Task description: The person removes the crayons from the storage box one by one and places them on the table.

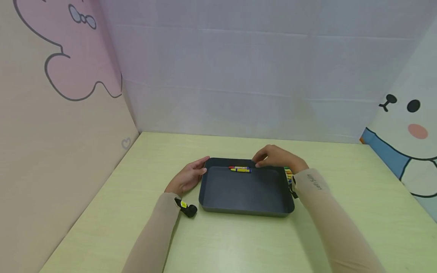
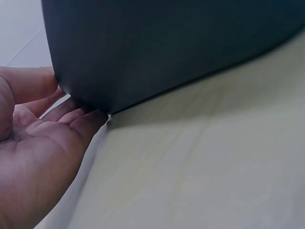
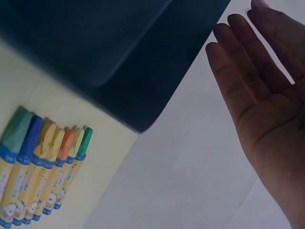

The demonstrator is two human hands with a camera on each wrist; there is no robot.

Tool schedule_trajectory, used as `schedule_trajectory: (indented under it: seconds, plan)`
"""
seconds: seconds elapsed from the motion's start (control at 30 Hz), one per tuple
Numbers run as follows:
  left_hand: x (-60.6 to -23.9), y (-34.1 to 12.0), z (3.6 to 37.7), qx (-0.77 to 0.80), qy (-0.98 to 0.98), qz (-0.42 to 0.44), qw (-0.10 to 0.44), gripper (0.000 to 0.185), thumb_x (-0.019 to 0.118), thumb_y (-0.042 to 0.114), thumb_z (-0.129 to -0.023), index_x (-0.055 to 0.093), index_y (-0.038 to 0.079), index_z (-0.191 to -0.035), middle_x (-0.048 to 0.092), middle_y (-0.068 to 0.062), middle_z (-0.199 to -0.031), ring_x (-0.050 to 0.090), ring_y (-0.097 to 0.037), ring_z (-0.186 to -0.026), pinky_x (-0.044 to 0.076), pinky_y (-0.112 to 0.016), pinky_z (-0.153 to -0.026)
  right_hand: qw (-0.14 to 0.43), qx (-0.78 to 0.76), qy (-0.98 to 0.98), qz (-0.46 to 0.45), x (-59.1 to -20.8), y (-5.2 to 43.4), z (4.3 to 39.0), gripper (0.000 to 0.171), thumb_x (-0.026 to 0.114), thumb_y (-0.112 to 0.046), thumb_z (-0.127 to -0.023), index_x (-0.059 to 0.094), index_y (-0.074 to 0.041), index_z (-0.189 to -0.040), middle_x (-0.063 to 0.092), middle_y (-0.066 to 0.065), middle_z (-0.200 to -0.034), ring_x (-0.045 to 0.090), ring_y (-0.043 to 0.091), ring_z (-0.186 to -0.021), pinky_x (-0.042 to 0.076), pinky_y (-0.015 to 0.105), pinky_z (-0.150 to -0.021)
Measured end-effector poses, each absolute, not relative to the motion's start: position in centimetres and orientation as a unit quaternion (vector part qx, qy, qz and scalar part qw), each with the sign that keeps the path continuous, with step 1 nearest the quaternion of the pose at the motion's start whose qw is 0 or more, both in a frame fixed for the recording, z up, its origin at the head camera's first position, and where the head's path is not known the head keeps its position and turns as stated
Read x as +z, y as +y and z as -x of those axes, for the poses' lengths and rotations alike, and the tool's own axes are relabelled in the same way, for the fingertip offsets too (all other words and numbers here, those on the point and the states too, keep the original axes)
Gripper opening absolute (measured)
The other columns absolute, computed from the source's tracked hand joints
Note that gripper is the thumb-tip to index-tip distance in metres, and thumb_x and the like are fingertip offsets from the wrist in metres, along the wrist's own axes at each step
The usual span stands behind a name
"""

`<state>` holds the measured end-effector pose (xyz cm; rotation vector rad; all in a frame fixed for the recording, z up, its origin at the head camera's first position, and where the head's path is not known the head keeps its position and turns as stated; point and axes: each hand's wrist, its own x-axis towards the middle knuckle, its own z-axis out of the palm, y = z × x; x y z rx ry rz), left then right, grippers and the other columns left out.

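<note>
Head view shows a dark tray [image 1: 246, 191] on the pale green table [image 1: 341, 212]; all places below are given relative to this tray; the left hand [image 1: 187, 177] rests against its left wall near the far corner, fingers nearly straight and relaxed, holding nothing; in the left wrist view the fingertips [image 2: 88, 119] touch the bottom edge of the wall; the right hand [image 1: 276, 157] hovers above the far right corner, fingers relaxed and a little bent; in the right wrist view its palm is spread and it grips nothing; two crayons [image 1: 240, 169] lie inside, along the far wall, one red-tipped and one yellow, just beside each other; a row of crayons [image 3: 40, 174] lies on the table just outside the right wall, side by side and touching one another.
</note>
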<state>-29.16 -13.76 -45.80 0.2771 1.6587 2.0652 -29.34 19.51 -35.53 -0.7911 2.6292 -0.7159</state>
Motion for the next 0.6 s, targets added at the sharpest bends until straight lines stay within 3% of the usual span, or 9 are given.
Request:
schedule_trajectory:
  seconds: [0.6]
  plan:
    - [-46.0, -13.8, 29.3, 0.753, 0.607, -0.1, 0.234, 0.059, 0.042, -0.004, -0.099, 0.024, 0.009, -0.154, 0.003, -0.002, -0.163, -0.005, -0.017, -0.15, 0.006, -0.036, -0.121, 0.17, -0.237, 0.908, 0.3, -37.5, 17.1, 29.9, 0.028, 0.064, -0.009, -0.091, 0.067, 0.0, -0.118, 0.069, 0.016, -0.114, 0.066, 0.027, -0.103, 0.054, 0.037, -0.087]
